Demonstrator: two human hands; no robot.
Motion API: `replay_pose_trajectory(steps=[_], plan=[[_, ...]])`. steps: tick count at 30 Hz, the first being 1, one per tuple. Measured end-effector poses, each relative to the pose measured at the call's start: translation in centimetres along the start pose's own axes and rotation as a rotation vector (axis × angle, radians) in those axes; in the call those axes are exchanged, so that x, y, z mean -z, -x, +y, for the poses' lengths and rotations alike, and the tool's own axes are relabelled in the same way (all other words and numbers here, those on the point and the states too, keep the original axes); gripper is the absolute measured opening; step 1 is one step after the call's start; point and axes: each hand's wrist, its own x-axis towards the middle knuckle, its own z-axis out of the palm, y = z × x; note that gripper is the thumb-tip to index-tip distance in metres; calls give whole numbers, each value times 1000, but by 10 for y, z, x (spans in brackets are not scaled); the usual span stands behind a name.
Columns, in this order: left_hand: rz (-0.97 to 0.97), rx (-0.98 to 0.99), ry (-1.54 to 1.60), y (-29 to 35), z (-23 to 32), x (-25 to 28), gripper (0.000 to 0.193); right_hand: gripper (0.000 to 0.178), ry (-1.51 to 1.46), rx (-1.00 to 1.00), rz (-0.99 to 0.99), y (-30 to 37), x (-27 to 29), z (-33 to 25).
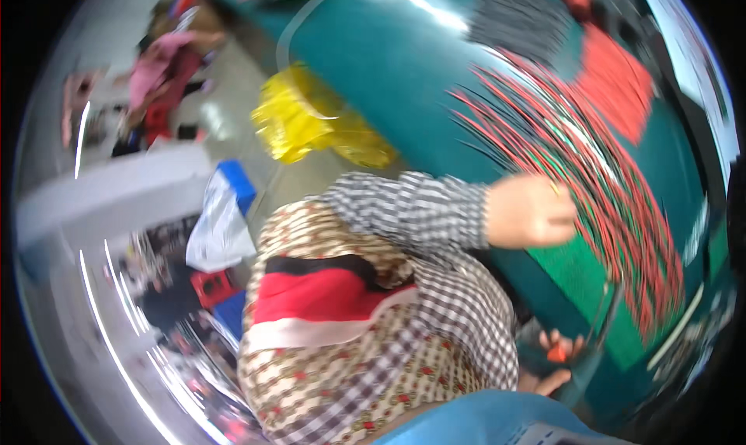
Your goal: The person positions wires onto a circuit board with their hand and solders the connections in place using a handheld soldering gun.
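Note:
My left hand (532, 212), in a grey-checked sleeve, is closed at the near edge of a spread of red, black and green wires (598, 165). Whatever its curled fingers hold, if anything, is hidden. Lower down, my right hand (553, 375) has its fingers and thumb bent around a small orange-red thing (557, 354), whose kind I cannot make out. Beside that hand, a dark slender tool or bracket (610, 313) slants up towards the wire ends. Under part of the wires lies a green mat (571, 274).
The wires rest on a dark green tabletop (412, 72). Farther along it lie a dark grey bundle (517, 18) and a red bundle (615, 84). Next to the table is a yellow plastic bag (291, 115). A person in pink (159, 72) is in the background.

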Motion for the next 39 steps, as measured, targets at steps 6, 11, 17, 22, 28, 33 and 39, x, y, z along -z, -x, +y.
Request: replay_pose_trajectory(steps=[6, 11, 17, 22, 28, 33, 39], plan=[[46, -31, -62, 6, -2, -8, 10, 77, 187, 143, -25, -15, -9, -4], [37, -29, -61, 8, -1, -13, 10, 72, 196, 152, -158, -7, -5, -2], [27, -35, -31, 8, -4, -10, 10, 66, 130, 196, -295, -5, 2, 0], [60, -65, -90, 6, -1, -7, 10, 62, 3, 275, -512, -41, 14, 21], [77, -69, 27, 7, -3, -9, 10, 53, -206, -217, -133, -51, 70, 48], [72, -67, 22, 8, -3, -8, 10, 53, -200, 154, -33, -42, 53, 58], [87, -67, 17, 7, -2, -7, 10, 53, -162, 192, 168, -36, 27, 46]])
